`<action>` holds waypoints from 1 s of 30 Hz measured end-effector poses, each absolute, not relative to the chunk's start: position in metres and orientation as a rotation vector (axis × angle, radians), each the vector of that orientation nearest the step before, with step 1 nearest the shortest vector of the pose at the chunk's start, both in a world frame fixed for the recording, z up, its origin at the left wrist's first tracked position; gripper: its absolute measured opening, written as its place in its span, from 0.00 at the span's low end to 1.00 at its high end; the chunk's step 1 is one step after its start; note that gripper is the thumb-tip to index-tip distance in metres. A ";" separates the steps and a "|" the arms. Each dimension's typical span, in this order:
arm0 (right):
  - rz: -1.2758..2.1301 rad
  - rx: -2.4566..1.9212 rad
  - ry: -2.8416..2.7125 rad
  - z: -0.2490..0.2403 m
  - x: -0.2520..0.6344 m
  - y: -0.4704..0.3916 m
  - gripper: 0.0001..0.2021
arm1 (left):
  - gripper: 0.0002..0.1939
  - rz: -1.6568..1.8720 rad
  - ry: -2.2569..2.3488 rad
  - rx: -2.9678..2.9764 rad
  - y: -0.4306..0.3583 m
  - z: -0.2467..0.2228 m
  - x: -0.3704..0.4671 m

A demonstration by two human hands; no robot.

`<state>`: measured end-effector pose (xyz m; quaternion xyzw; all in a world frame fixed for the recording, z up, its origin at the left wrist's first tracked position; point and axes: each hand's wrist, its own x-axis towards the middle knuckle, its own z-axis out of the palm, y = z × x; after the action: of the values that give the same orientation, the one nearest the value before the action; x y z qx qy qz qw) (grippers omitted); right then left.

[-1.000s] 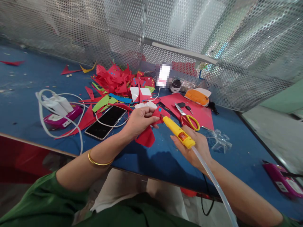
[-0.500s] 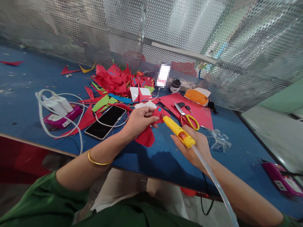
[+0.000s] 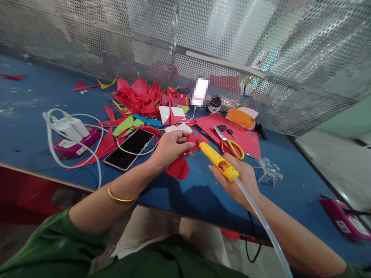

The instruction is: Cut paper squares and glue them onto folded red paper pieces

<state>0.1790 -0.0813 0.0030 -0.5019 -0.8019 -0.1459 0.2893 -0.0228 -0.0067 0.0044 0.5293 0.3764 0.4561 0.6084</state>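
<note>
Yellow glue gun (image 3: pixel 213 156) at red paper (image 3: pixel 204 142), centre of frame.
Right of centre, the right hand (image 3: pixel 242 180) grips the gun, its nozzle close to the paper, contact unclear; the left hand (image 3: pixel 169 150) pinches the paper between thumb and fingers. On the blue worktop (image 3: pixel 298 193), a dark phone (image 3: pixel 130 150) lies centre-left, scissors (image 3: pixel 225 139) centre-right, a red paper heap (image 3: pixel 137 98) upper centre-left.

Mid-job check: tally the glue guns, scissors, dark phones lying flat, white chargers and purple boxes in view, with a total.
Yellow glue gun: 1
Scissors: 1 pair
Dark phone lying flat: 1
White chargers: 2
Purple boxes: 2
Total: 7
</note>
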 end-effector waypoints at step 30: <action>-0.385 -1.310 -2.156 0.004 0.177 -0.085 0.17 | 0.09 1.057 0.884 1.229 -0.006 0.003 -0.023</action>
<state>0.1768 -0.0855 0.0041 -0.4911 -0.8084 -0.1443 0.2907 -0.0226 -0.0063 0.0032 0.5310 0.3816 0.4567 0.6032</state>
